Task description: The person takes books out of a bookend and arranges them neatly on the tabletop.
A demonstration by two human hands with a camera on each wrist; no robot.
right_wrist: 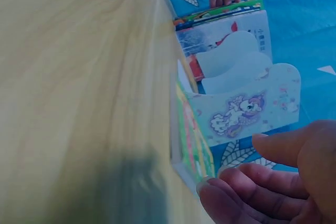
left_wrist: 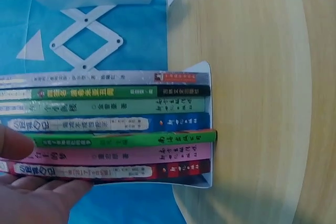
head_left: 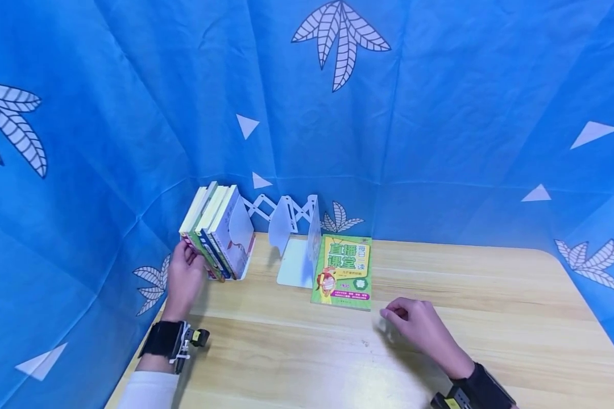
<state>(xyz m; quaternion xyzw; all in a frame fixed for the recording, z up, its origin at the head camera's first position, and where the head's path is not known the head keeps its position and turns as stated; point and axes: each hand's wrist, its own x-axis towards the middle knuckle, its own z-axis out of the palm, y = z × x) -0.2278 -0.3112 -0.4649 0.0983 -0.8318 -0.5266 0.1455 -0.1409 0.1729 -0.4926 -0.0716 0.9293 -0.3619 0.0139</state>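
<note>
A row of books (head_left: 220, 233) stands upright at the left end of a white expandable book rack (head_left: 298, 262). My left hand (head_left: 183, 281) is at the near left corner of this row. In the left wrist view, the thumb lies against the spine of a bright green book (left_wrist: 121, 139), and the fingers reach around the outer side by the red book (left_wrist: 181, 169). The green book's end juts slightly past its neighbours. My right hand (head_left: 422, 326) hovers over the table with loosely curled fingers, holding nothing. Near it lies a green and yellow book (head_left: 344, 272), face up.
Crossed white lattice bars (head_left: 260, 207) join the rack's divider (head_left: 280, 224) and its right end panel (right_wrist: 273, 87), printed with a pony. A blue leaf-patterned curtain (head_left: 440, 142) borders the wooden table (head_left: 286, 352) at the back and sides.
</note>
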